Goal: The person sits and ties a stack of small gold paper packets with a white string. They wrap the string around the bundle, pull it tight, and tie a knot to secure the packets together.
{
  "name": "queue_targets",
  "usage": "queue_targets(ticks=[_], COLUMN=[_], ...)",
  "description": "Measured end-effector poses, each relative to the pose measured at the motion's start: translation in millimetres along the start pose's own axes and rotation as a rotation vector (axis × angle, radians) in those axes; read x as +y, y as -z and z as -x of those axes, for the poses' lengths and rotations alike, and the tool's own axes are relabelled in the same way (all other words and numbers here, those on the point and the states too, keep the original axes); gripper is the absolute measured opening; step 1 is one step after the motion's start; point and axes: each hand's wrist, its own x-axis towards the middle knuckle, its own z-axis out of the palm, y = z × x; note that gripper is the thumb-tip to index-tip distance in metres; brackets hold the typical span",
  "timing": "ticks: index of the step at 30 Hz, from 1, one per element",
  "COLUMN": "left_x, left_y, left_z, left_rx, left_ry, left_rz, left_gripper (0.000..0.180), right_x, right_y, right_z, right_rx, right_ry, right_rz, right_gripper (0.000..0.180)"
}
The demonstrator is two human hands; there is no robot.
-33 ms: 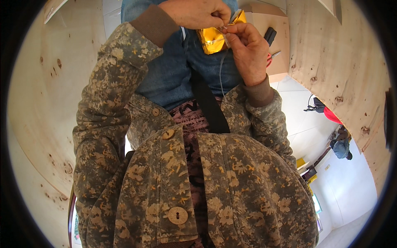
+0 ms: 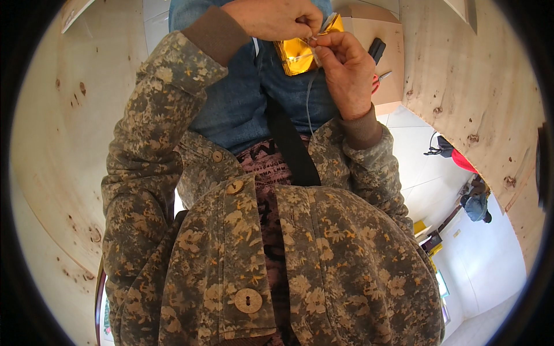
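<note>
Presently, your left grip (image 2: 274, 20) and right grip (image 2: 350, 72) both pinch a pale strip (image 2: 308, 104) at the gold packet (image 2: 295, 64); red-handled scissors (image 2: 376, 84) lie near the cardboard's (image 2: 393, 95) right edge.

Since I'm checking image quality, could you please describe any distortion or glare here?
Head view: fisheye distortion bends the left wooden panel toward the image rim; head view: bright glints mark the gold packet; head view: the left hand and right hand look reasonably sharp.

Bright light, bowed edges, blackened corners
</note>
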Motion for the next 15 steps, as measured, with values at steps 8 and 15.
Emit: queue_targets(ticks=[8,15], left_x=[5.6,0.8], left_y=[-6.9,-7.8], left_z=[2.4,6.4], left_rx=[0.116,0.123], left_ry=[0.020,-0.006], left_rz=[0.038,-0.001], left_gripper=[0.019,0.021], right_x=[0.1,-0.2], right_y=[1.1,0.6], right_z=[0.2,0.3], right_rx=[-0.003,0.006], right_ry=[0.004,-0.002], right_rz=[0.037,0.003], right_gripper=[0.009,0.009])
